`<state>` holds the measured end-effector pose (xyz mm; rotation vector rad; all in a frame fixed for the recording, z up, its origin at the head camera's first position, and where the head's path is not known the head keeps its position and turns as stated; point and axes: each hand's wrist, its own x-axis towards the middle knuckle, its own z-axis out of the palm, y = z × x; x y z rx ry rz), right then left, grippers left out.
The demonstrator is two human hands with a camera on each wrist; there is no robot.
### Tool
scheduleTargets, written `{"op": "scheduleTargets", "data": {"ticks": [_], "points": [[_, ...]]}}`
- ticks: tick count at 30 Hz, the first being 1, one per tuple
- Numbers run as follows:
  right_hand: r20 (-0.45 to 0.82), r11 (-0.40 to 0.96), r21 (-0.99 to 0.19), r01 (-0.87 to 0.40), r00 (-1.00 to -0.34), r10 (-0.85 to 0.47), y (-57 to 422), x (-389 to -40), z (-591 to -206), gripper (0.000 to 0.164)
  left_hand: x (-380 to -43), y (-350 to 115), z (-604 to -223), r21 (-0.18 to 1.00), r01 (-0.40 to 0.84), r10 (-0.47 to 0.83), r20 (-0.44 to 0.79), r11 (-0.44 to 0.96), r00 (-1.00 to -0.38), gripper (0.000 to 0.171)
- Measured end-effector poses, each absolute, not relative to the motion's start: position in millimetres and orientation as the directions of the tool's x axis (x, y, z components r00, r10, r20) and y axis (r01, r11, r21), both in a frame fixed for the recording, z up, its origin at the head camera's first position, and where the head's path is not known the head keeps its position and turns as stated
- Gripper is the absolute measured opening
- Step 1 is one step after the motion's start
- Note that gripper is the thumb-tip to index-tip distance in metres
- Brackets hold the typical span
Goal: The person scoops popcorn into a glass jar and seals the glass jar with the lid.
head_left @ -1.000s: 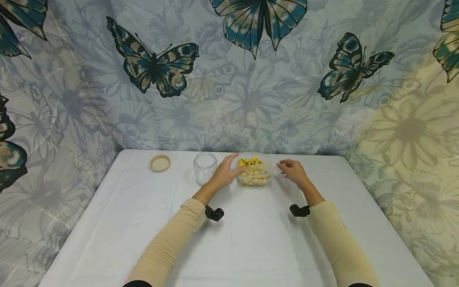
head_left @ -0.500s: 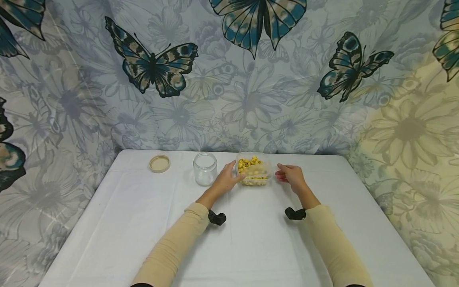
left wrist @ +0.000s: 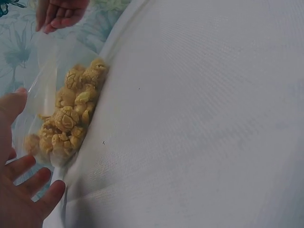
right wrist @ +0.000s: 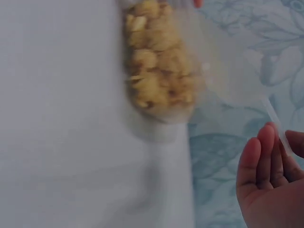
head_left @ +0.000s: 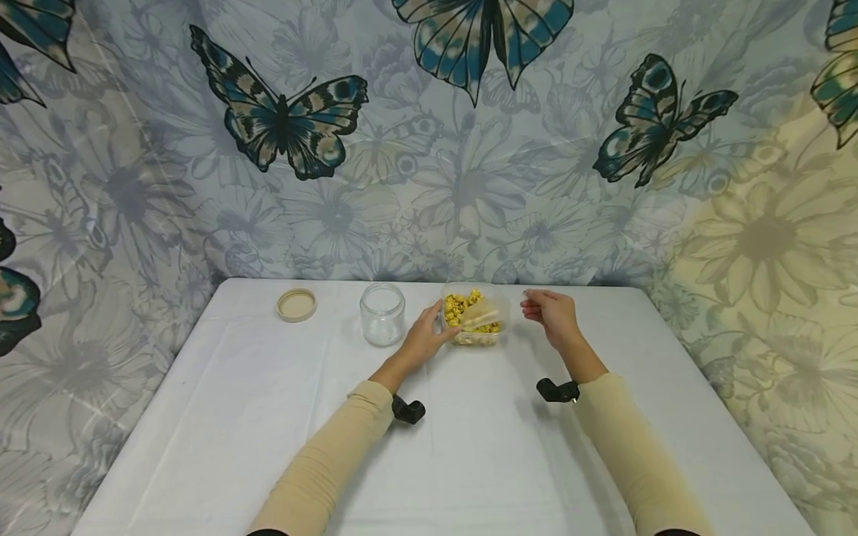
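A clear plastic container (head_left: 477, 339) of yellow popcorn (head_left: 462, 304) stands near the table's back edge. My left hand (head_left: 424, 335) holds its left side, thumb along the near side and fingers by the end wall. My right hand (head_left: 553, 313), raised just right of the container, pinches the thin handle of a translucent spoon (right wrist: 232, 71) between thumb and fingers. The broad bowl of the spoon lies over the popcorn in the head view. In the left wrist view, popcorn pieces (left wrist: 66, 116) show through the container wall.
An open glass jar (head_left: 383, 320) stands just left of the container, beside my left hand. Further left lies a round beige lid (head_left: 296, 306). A white cloth covers the table (head_left: 442, 461), and its back edge meets the butterfly-printed wall (head_left: 462, 216).
My right hand first drew nearer, then rose and moved away again as the spoon's bowl lifted and tilted over the popcorn. The left hand slid slightly nearer along the container.
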<state>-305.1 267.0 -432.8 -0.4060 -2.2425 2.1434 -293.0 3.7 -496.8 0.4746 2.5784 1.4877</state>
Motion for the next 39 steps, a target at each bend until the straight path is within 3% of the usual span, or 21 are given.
{"op": "scheduleTargets", "data": {"ticks": [3, 7, 11, 15, 20, 27, 32, 39], "points": [[-0.051, 0.112, -0.991, 0.079, -0.97, 0.236, 266, -306, -412, 0.035, -293, 5, -496, 0.866, 0.215, 0.334, 0.059, 0.451, -0.941, 0.076], [0.223, 0.387, -0.916, -0.11, -0.939, 0.26, 260, -303, -392, 0.031, -293, 5, -495, 0.859, 0.234, 0.324, 0.086, 0.455, -0.942, 0.074], [0.463, 0.625, -0.732, -0.27, -0.87, 0.166, 249, -301, -383, 0.026, -293, 4, -495, 0.843, 0.24, 0.309, 0.093, 0.482, -0.946, 0.073], [0.539, 0.704, -0.614, -0.356, -0.841, 0.044, 239, -304, -382, 0.024, -292, 4, -494, 0.833, 0.252, 0.307, 0.105, 0.492, -0.946, 0.074], [0.452, 0.736, -0.608, -0.298, -0.892, 0.012, 239, -312, -386, 0.026, -291, 6, -493, 0.83, 0.283, 0.322, 0.134, 0.48, -0.937, 0.074], [0.132, 0.652, -0.757, -0.047, -0.988, 0.082, 249, -321, -393, 0.032, -289, 7, -496, 0.827, 0.277, 0.308, 0.134, 0.488, -0.942, 0.073], [-0.048, 0.487, -0.863, 0.132, -0.982, 0.183, 251, -322, -399, 0.035, -288, 7, -497, 0.829, 0.269, 0.315, 0.12, 0.49, -0.941, 0.074], [-0.194, 0.306, -0.918, 0.254, -0.958, 0.211, 249, -319, -412, 0.036, -287, 7, -500, 0.822, 0.27, 0.314, 0.118, 0.501, -0.942, 0.075]]}}
